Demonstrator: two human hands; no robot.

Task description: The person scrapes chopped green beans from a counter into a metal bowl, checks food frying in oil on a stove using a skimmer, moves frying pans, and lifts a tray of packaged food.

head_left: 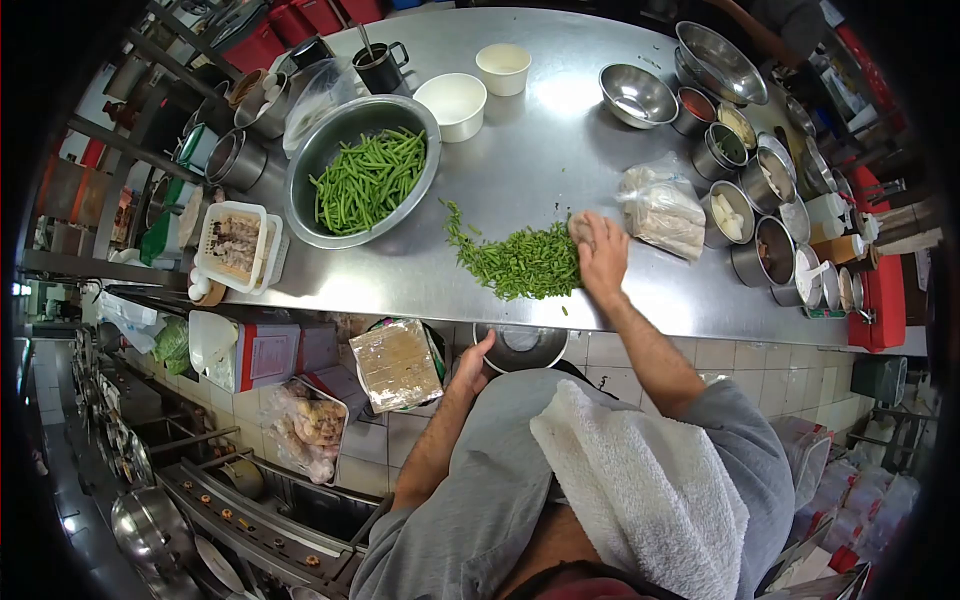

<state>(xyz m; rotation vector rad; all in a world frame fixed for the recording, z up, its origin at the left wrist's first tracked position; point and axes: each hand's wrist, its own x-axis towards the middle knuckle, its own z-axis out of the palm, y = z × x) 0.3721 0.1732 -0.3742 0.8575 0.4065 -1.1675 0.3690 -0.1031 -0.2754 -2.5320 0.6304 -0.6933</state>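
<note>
Green bean pieces (525, 265) lie heaped on the desk (545, 150) near its front edge. Each should be light, firm and loose, so the heap probably scatters unless cupped from the side. At its right end, the right hand (603, 256) has fingers partly curled, any grip unclear; the left hand (472, 368) is at a metal bowl (550, 355), its hold uncertain.

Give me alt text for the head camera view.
A person's right hand is at the right end of a pile of chopped green pieces on a metal table, while the left hand holds the rim of a bowl below the table's edge. To the left, a large basin holds long green beans.
</note>
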